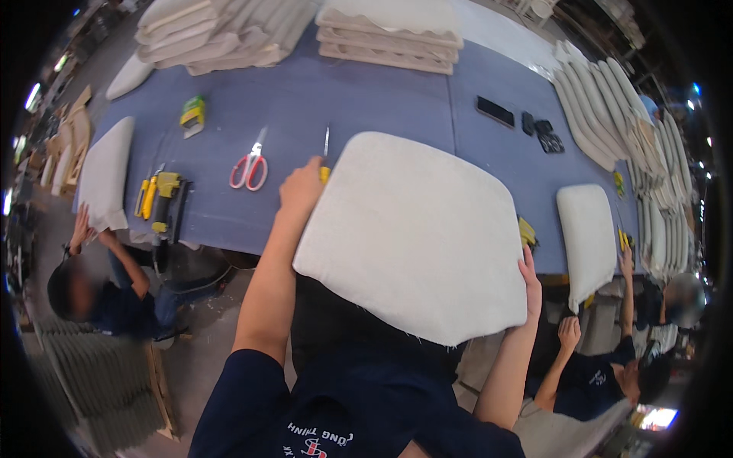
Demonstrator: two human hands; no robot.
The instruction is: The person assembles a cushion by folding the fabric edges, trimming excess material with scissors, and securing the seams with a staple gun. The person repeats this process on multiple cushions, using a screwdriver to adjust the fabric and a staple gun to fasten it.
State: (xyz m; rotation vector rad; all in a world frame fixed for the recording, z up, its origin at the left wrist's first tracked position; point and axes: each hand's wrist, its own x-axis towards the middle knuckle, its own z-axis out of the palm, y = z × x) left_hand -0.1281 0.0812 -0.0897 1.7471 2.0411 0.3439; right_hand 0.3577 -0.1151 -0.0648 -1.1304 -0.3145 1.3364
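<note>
A white fabric-covered seat cushion (412, 237) with rounded corners is tilted up in front of me at the near table edge. Loose threads hang from its lower edge. At its left side, my left hand (302, 187) is closed around the yellow handle of a thin-shafted tool (325, 172), like a screwdriver or awl, its shaft pointing away from me. My right hand (531, 284) grips the cushion's lower right edge, with its fingers partly hidden behind. Left of my left hand lie scissors (249, 169) with red and white handles.
On the blue-grey table (382, 99) are a staple gun (166, 202), yellow cutters (148, 197), a small box (193, 114), a tape measure (527, 231) and a phone (495, 111). Cushion stacks (385, 38) line the far side. Co-workers at left and right handle similar cushions (586, 237).
</note>
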